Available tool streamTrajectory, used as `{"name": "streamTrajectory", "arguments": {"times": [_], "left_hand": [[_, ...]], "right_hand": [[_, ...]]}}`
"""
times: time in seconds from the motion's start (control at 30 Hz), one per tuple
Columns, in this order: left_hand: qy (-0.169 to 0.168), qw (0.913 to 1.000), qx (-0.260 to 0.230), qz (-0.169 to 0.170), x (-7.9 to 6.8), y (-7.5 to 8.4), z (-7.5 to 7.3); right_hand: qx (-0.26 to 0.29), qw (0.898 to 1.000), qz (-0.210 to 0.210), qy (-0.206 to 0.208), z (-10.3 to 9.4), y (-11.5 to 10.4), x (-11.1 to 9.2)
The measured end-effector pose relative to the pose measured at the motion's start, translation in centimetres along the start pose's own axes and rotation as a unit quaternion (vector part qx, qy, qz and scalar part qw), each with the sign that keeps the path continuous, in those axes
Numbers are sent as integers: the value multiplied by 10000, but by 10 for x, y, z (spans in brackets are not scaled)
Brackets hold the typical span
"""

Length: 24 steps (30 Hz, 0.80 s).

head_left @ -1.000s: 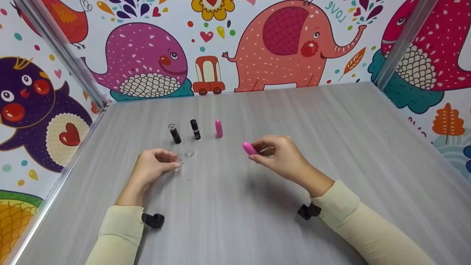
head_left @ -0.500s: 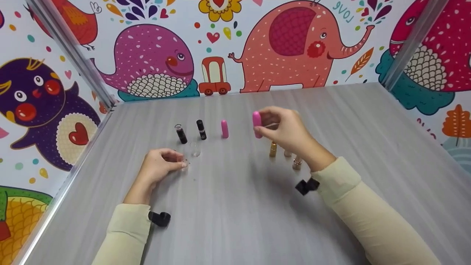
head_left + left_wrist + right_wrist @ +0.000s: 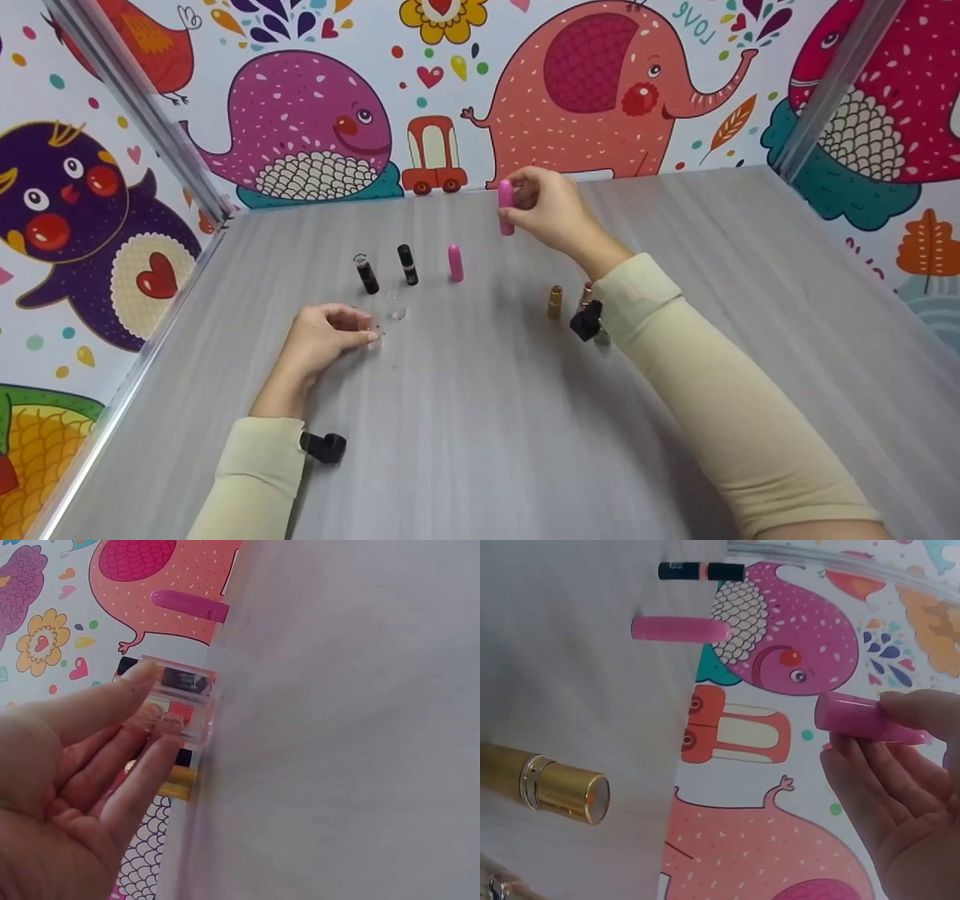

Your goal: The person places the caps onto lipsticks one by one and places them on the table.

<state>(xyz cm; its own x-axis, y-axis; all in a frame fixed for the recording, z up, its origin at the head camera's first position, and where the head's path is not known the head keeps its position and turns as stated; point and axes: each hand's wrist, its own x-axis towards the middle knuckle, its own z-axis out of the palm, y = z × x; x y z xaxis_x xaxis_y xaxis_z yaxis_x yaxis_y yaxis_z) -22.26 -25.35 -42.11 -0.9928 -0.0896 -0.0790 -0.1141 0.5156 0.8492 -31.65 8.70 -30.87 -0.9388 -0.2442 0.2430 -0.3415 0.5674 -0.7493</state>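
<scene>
In the head view my right hand (image 3: pixel 551 210) pinches a glossy pink lipstick tube (image 3: pixel 506 208) between thumb and fingers. The tube stands nearly upright, raised off the table near its far edge; the right wrist view shows its wide flat end (image 3: pixel 829 712). My left hand (image 3: pixel 319 345), low over the table at the left, pinches a small clear plastic piece (image 3: pixel 376 334) whose exact kind cannot be told. Just beyond it stands another clear piece (image 3: pixel 396 307). A second pink tube (image 3: pixel 455 263) stands upright between the two hands, further back.
Two black lipsticks (image 3: pixel 366 274) (image 3: pixel 407 265) stand left of the standing pink tube. A gold lipstick (image 3: pixel 554 301) stands below my right forearm, with other metallic ones beside it partly hidden by the wrist camera (image 3: pixel 586 321). Printed panels (image 3: pixel 442 82) wall the grey table (image 3: pixel 450 450).
My right hand has risen and moved toward the far edge, turning the pink tube from tilted to upright. Metallic lipsticks have come into view behind it. The left hand stays in place.
</scene>
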Motion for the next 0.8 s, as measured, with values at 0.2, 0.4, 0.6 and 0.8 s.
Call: {"name": "streamTrajectory", "arguments": {"times": [0.2,0.4,0.6,0.8], "left_hand": [[-49,10000,-15,27,0,-1,0],[-84,9999,-59,87,0,-1,0],[-73,9999,-82,35,0,-2,0],[-74,9999,-122,11,0,-2,1]], "right_hand": [[-56,9997,243,-71,14,7,13],[-408,9976,454,-325,37,13,16],[-629,9916,952,-605,58,24,16],[-864,9879,1091,-679,68,29,17]]}}
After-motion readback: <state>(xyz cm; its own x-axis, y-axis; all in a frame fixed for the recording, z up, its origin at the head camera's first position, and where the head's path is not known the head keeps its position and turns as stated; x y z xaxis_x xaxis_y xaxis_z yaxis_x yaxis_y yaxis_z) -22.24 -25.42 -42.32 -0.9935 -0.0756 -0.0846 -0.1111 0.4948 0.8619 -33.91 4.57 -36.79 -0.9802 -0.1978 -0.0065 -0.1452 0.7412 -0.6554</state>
